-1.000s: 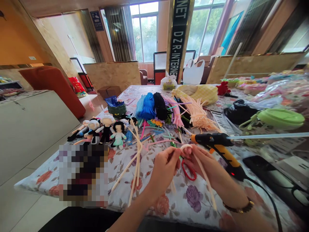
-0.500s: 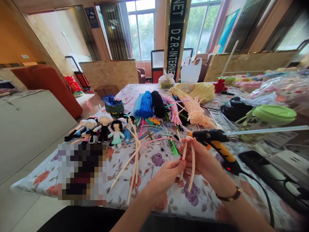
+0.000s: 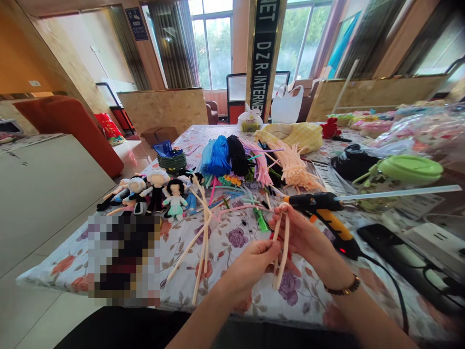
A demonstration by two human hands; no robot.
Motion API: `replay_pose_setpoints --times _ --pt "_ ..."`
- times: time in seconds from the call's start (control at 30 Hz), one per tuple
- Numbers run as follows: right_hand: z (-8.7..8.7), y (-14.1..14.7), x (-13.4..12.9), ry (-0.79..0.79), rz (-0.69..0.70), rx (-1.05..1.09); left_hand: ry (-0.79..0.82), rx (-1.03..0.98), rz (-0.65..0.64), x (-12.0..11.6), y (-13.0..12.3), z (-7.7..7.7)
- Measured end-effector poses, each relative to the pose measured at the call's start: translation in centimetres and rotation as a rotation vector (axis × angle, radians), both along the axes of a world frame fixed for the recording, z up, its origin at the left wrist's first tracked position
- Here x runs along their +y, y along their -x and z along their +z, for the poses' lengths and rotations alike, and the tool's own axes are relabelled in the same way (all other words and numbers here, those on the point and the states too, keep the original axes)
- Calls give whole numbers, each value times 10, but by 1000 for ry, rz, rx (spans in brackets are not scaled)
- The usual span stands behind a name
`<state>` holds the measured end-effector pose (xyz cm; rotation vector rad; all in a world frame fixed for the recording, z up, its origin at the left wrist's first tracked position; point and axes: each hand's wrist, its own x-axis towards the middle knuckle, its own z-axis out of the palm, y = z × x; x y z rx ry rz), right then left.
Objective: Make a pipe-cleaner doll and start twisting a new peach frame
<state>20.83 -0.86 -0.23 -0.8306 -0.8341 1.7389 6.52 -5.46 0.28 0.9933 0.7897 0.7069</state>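
A pale peach pipe cleaner (image 3: 286, 237) is bent at the top, its two legs hanging side by side. My left hand (image 3: 263, 254) pinches the nearer leg between thumb and finger. My right hand (image 3: 307, 232) grips the folded top with its fingertips; some of its fingers are hidden behind the legs. Just behind my right hand lies a black and orange glue gun (image 3: 330, 223), a clear glue stick (image 3: 395, 193) poking from its back. Several loose peach pipe cleaners (image 3: 205, 237) lie crossed to the left of my hands. A green tube-like item (image 3: 260, 219) lies close behind them.
Small dolls (image 3: 176, 199) stand and lie at the left. Behind are bundles of blue (image 3: 220, 155), black (image 3: 238, 155) and peach pipe cleaners (image 3: 296, 167). A green-lidded jar (image 3: 410, 169), a power strip (image 3: 399, 257) and a glue-gun cord (image 3: 394, 286) occupy the right side.
The far leg of the pipe cleaner has swung left, so the two legs hang closer together. Both hands keep nearly the same place and grip.
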Motion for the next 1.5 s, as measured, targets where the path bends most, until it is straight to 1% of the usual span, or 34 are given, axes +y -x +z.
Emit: replay_pose_setpoints --times 0.1,0.2,0.27,0.4,0.47,0.6,0.7,0.8,0.9,1.03,1.1,1.27,1.4,1.5 --pt "-2 -3 2 -37 14 -3 21 -16 13 -1 3 -1" --pt "-3 -4 3 -65 44 21 79 -111 21 -2 7 -3" --pt "-4 -4 4 -101 31 24 117 -152 12 -1 11 -3" --pt "-5 -3 4 -139 1 2 138 -129 -31 2 19 -2" --pt "-5 -3 4 -121 13 15 86 -47 -27 4 24 -1" --pt "-7 -5 5 -68 76 11 -105 233 -1 5 33 -2" --pt "-10 -10 7 -27 139 -24 -263 380 -19 5 40 -5" --pt "-13 -15 8 24 198 -18 -379 458 -45 4 51 -5" --pt "-18 -16 8 73 234 16 -413 490 -94 2 60 -1" --pt "-20 -10 6 24 252 58 -422 489 -145 -2 68 5" --pt "-20 -6 4 -22 221 43 -417 476 -148 -4 69 5" --pt "-18 5 -3 -116 28 -22 -392 433 -87 -11 65 0" --pt "-14 11 -9 -129 -63 -52 -346 396 -40 -18 58 -3" --pt "-11 14 -13 -128 -106 -71 -259 312 -24 -23 53 -8"
